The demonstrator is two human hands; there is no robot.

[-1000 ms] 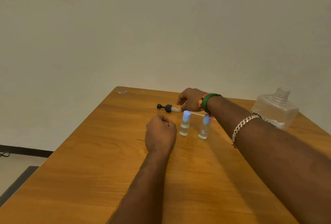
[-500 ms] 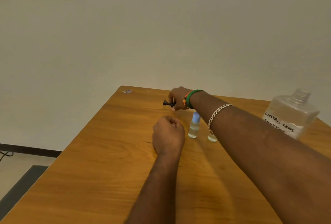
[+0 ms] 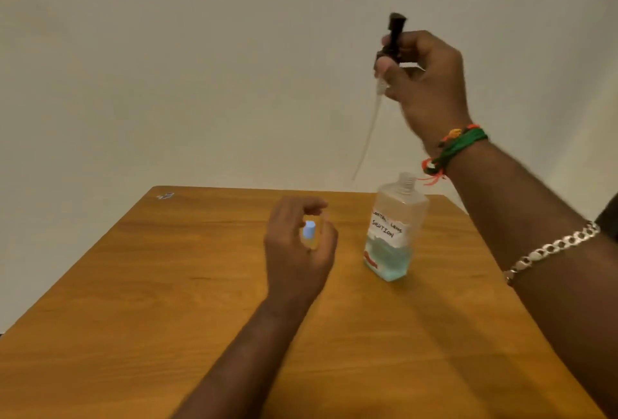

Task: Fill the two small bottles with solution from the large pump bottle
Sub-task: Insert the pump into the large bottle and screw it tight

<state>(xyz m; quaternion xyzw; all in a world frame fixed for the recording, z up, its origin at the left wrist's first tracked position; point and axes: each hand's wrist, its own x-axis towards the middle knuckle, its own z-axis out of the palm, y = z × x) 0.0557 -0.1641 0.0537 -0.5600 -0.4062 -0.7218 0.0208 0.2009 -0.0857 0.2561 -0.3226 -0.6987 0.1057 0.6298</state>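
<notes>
- Desk (image 3: pixel 167 301): one, wooden, carries the bottles.
- Large bottle (image 3: pixel 394 228): one, open neck, labelled, blue liquid low inside, standing on desk right of centre.
- Right hand (image 3: pixel 424 84): raised above the large bottle, fingers gripping the one black pump head (image 3: pixel 394 33), tube hanging down.
- Left hand (image 3: pixel 297 251): above desk, fingers loosely curled, holding nothing.
- Small bottle (image 3: pixel 309 229): one seen, blue cap, behind left hand.
</notes>
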